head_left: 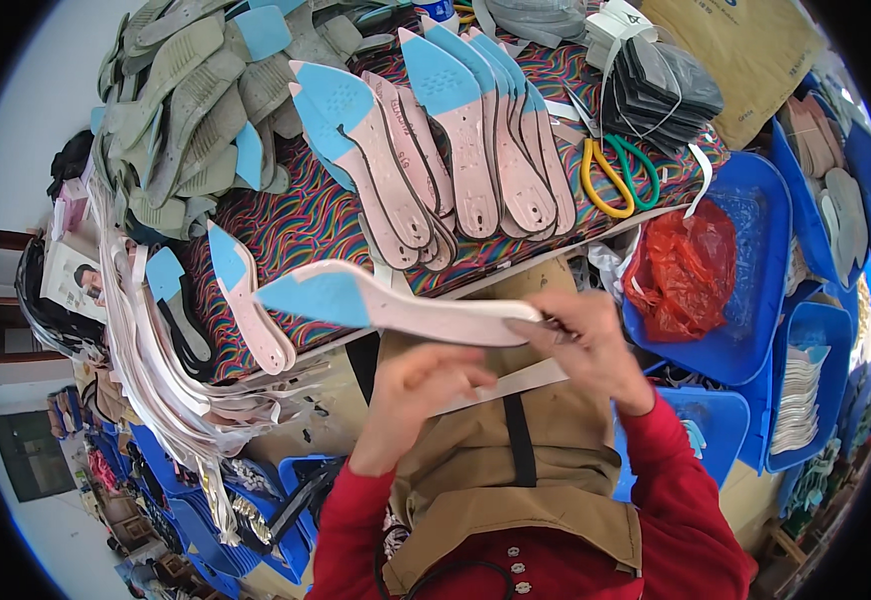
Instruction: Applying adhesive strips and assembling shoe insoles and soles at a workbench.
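Note:
A shoe insole [426,312], pale pink with a light blue toe, is held up in front of me. My right hand [586,340] grips it at the heel end. Below its middle is my left hand [421,395], with bent fingers smeared by motion; whether it holds anything is unclear. A pale strip [516,385] runs between the two hands over my brown apron [476,450]; I cannot tell if either touches it. Beyond, on the patterned cloth [281,235], lie stacks of similar pink and blue insoles [476,160]. Another small stack [251,300] lies nearer, at the left.
Grey-green insoles [191,110] are heaped at the far left. Scissors [611,170] with yellow and green handles lie by a tied dark bundle [656,95]. At right, a blue tray [756,250] holds a red plastic bag [691,270]. Long pale strips [146,370] hang at the left edge.

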The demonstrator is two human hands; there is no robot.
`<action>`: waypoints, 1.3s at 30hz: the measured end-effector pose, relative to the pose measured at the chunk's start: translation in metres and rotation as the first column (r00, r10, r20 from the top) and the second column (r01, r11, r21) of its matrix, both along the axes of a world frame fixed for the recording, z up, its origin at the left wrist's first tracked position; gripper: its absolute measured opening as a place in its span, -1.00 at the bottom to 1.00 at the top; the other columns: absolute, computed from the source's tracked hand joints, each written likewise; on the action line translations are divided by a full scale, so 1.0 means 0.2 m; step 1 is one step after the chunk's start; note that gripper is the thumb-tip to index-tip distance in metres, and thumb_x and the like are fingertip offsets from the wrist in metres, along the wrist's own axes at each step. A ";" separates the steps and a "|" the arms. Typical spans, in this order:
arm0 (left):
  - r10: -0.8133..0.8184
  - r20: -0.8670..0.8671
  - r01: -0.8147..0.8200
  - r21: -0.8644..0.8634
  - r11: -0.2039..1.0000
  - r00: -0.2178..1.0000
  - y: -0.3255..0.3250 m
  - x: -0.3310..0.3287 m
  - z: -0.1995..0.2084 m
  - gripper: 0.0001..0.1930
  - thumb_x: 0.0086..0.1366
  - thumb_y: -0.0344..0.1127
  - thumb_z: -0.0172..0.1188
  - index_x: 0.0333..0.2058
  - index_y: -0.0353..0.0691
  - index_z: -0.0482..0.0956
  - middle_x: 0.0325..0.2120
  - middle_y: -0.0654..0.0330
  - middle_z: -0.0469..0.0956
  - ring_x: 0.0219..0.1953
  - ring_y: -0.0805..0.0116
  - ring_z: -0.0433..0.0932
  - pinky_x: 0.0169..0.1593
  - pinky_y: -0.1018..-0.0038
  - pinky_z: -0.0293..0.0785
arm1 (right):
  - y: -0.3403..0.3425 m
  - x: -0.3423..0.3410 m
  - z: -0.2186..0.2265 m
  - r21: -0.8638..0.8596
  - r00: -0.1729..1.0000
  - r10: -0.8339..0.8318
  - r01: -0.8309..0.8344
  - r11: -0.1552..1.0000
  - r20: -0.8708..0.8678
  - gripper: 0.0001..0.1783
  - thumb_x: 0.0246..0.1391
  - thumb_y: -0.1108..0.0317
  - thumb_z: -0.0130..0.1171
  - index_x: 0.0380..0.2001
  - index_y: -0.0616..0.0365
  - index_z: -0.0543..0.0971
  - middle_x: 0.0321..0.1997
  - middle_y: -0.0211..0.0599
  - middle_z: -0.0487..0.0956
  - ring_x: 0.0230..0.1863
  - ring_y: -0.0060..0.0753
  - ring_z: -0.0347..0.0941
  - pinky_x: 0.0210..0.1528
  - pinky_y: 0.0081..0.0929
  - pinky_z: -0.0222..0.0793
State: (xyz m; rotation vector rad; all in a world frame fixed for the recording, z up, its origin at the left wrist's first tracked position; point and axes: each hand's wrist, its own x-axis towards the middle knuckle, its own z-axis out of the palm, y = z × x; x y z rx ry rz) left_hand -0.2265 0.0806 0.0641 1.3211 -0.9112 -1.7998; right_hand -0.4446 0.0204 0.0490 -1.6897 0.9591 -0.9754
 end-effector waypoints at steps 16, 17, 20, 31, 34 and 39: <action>-0.194 0.975 0.910 -0.021 0.415 0.111 -0.31 0.10 0.27 -0.84 0.08 -0.42 0.19 -0.32 -0.28 0.59 -0.49 0.08 0.60 -0.56 0.04 0.51 -0.49 0.34 0.38 | -0.16 -0.09 0.07 0.083 0.951 0.269 -0.283 0.956 0.151 -0.90 -0.08 0.47 0.29 -0.43 0.21 0.60 -0.68 -0.51 0.39 -0.64 -0.66 0.17 -0.58 -0.62 0.02; -0.135 0.982 0.906 -0.064 0.419 0.132 -0.31 0.10 0.28 -0.86 0.06 -0.42 0.18 -0.35 -0.27 0.59 -0.52 0.08 0.58 -0.57 0.04 0.50 -0.49 0.34 0.38 | -0.17 -0.08 0.06 0.154 0.924 0.348 -0.371 0.916 0.158 -0.90 -0.06 0.45 0.29 -0.42 0.21 0.61 -0.67 -0.52 0.40 -0.63 -0.67 0.18 -0.57 -0.64 0.03; 0.038 0.982 0.890 -0.186 0.416 0.187 -0.31 0.10 0.31 -0.91 0.02 -0.45 0.18 -0.44 -0.25 0.58 -0.58 0.08 0.54 -0.61 0.03 0.49 -0.49 0.34 0.38 | -0.20 -0.05 0.04 0.350 0.800 0.569 -0.597 0.722 0.192 -0.87 -0.01 0.39 0.30 -0.41 0.22 0.62 -0.65 -0.52 0.44 -0.62 -0.70 0.21 -0.55 -0.70 0.07; -0.377 0.805 0.767 -0.144 0.626 0.458 -0.23 0.09 0.20 -0.84 0.13 -0.52 0.18 -0.27 -0.32 0.59 -0.59 0.15 0.56 -0.67 0.20 0.46 -0.48 0.43 0.39 | -0.16 -0.21 0.01 0.531 0.921 0.235 -0.373 0.761 0.310 -0.89 -0.06 0.48 0.35 -0.41 0.21 0.62 -0.57 -0.49 0.52 -0.60 -0.73 0.27 -0.49 -0.82 0.15; -0.412 0.394 0.501 -0.156 0.851 0.822 -0.12 0.02 0.16 -0.79 0.19 -0.52 0.17 -0.18 -0.39 0.58 -0.60 0.15 0.56 -0.70 0.30 0.42 -0.51 0.47 0.40 | -0.09 -0.23 0.04 0.515 0.956 0.040 -0.191 0.836 0.289 -0.87 -0.07 0.54 0.34 -0.39 0.21 0.61 -0.55 -0.49 0.53 -0.58 -0.75 0.29 -0.49 -0.82 0.16; -0.127 -0.097 0.122 -0.047 0.991 0.987 -0.09 -0.06 0.06 -0.68 0.22 -0.49 0.15 -0.04 -0.45 0.53 -0.49 0.10 0.59 -0.57 0.35 0.50 -0.39 0.51 0.46 | 0.11 -0.11 0.03 0.566 0.857 -0.262 -0.041 0.824 0.443 -0.84 -0.06 0.57 0.34 -0.36 0.23 0.60 -0.48 -0.41 0.57 -0.53 -0.73 0.34 -0.45 -0.79 0.22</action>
